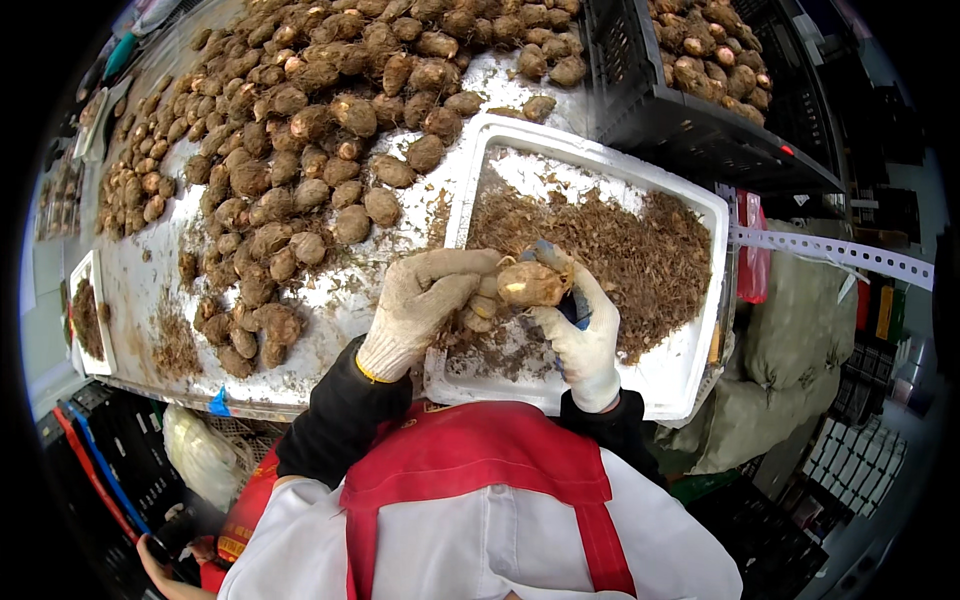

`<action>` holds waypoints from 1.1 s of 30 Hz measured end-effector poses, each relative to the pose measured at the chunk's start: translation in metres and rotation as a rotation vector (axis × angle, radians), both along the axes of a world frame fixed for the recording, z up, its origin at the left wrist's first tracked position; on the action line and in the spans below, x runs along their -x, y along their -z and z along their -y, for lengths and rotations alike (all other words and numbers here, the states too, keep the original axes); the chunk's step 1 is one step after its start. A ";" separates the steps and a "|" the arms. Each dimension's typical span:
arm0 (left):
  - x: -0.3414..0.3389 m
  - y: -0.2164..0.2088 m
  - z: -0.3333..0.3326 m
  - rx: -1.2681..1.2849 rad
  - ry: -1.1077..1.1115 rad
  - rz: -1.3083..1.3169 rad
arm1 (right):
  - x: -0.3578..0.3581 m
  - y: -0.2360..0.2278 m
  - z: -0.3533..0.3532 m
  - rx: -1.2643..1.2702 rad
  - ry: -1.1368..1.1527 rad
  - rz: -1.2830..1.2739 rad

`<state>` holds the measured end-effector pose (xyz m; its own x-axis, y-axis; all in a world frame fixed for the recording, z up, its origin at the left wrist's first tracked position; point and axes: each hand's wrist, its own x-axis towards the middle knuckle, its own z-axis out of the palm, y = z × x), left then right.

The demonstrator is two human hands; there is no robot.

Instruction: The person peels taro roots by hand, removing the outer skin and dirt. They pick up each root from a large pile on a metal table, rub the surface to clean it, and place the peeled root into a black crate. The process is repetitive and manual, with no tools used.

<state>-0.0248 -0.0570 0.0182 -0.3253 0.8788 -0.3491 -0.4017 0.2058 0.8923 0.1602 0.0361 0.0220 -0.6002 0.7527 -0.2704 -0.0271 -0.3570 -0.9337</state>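
Over the near edge of a white tray [712, 290], a brown taro [533, 284] with a pale cut patch is held between my two gloved hands. My left hand [430, 300], in a cream knit glove with a yellow cuff edge, is closed on the taro's left end, some fingers curled beneath it. From the right, my right hand [585, 335], in a whiter glove, closes around the other end with thumb and fingers. Something blue shows by its fingers; I cannot tell whether it is a tool or part of the glove. Brown husk scraps [600, 240] lie in the tray.
Heaped taros [300, 130] cover the worktop [130, 290] to the left and far side. A black crate [690, 120] of taros stands far right. Stuffed sacks [790, 330] and a perforated white strip [840, 247] are right of the tray. Another person's hand [155, 565] shows lower left.
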 end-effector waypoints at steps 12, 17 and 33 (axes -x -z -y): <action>-0.030 0.061 -0.002 -0.246 0.087 -1.482 | 0.044 0.001 0.006 -0.726 -0.090 0.377; -0.010 0.023 0.009 -0.147 -0.047 -0.012 | 0.064 0.007 -0.011 -0.563 -0.066 0.366; 0.482 0.088 0.214 -0.698 -1.075 0.451 | -0.003 0.009 -0.021 -0.637 -0.238 0.595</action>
<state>-0.5067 -0.2713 -0.0698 -0.9331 0.3010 -0.1969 -0.3581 -0.8285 0.4305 0.1628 0.0569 0.0131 -0.6534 0.7398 -0.1605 0.5321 0.2980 -0.7925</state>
